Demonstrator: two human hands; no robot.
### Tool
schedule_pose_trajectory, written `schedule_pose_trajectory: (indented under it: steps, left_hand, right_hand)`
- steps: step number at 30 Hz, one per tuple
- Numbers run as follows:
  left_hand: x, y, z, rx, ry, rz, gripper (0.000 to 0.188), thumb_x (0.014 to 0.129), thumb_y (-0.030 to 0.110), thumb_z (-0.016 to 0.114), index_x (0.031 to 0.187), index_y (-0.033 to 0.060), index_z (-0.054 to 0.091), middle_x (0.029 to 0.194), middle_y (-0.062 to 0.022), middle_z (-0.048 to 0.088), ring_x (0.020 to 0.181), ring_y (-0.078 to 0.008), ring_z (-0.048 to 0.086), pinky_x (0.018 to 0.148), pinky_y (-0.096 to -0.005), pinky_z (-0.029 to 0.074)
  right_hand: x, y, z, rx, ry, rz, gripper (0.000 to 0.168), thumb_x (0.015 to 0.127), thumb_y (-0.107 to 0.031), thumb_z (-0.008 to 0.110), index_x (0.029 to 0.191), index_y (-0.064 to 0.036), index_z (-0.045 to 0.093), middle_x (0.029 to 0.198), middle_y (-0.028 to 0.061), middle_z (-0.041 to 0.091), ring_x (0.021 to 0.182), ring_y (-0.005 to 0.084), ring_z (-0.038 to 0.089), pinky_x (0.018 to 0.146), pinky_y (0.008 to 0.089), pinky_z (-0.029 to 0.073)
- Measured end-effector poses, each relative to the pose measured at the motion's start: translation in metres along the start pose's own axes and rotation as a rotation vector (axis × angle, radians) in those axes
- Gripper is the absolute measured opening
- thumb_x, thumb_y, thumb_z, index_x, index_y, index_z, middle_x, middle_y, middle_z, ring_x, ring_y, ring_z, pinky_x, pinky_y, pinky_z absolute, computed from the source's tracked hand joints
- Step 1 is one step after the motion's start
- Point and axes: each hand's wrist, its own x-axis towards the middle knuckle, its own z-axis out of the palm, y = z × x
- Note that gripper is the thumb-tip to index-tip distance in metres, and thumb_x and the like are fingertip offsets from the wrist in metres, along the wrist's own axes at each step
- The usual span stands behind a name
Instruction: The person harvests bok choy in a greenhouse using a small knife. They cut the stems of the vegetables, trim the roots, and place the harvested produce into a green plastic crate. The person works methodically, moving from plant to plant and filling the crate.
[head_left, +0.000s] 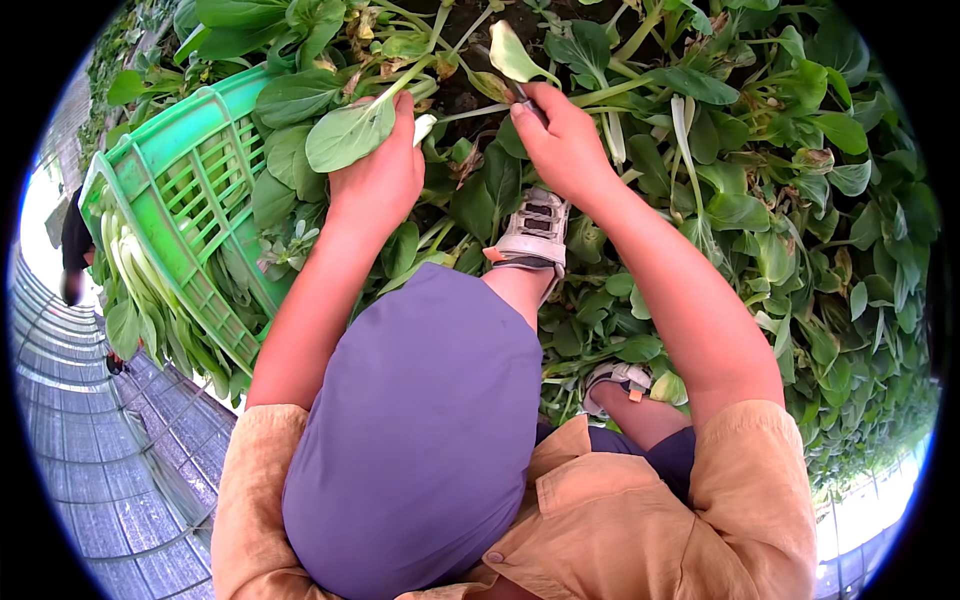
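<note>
My left hand is closed around a leafy green plant of a bok choy kind. A pale cut stem end sticks out beside its fingers, and a broad leaf covers part of the hand. To the right, my right hand grips the dark handle of a knife. Its blade reaches in among the stems, mostly hidden. Just above that hand, a pale yellowing leaf stands up against the fingers. Dark soil shows between the two hands.
A green plastic crate holding harvested greens stands tilted at my left. Dense leafy plants, some with withered leaves, spread to the right. My shoe is planted among them. Another person is partly visible at the far left.
</note>
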Motion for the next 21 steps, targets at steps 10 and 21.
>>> schedule_pose_trajectory:
  steps: [10, 21]
  left_hand:
    - [0.014, -0.015, -0.011, 0.013, -0.039, -0.044, 0.028, 0.075, 0.009, 0.062, 0.101, -0.0010, 0.062, 0.114, -0.0131, 0.060, 0.096, -0.0363, 0.060, 0.082, -0.0461, 0.049]
    - [0.003, 0.059, -0.053, -0.161, 0.160, 0.285, 0.056, 0.071, 0.014, 0.066, 0.126, 0.0071, 0.060, 0.137, -0.0015, 0.053, 0.093, -0.0192, 0.058, 0.083, -0.0361, 0.041]
  right_hand:
    - [0.032, -0.026, 0.028, 0.364, -0.131, 0.216, 0.028, 0.091, -0.027, 0.061, 0.109, -0.005, 0.059, 0.088, 0.0018, 0.064, 0.064, 0.0073, 0.053, 0.058, 0.0246, 0.046]
    - [-0.021, -0.030, -0.027, 0.795, 0.074, 0.196, 0.039, 0.086, -0.030, 0.074, 0.113, -0.005, 0.059, 0.079, -0.0013, 0.058, 0.062, 0.0069, 0.053, 0.055, 0.0230, 0.045]
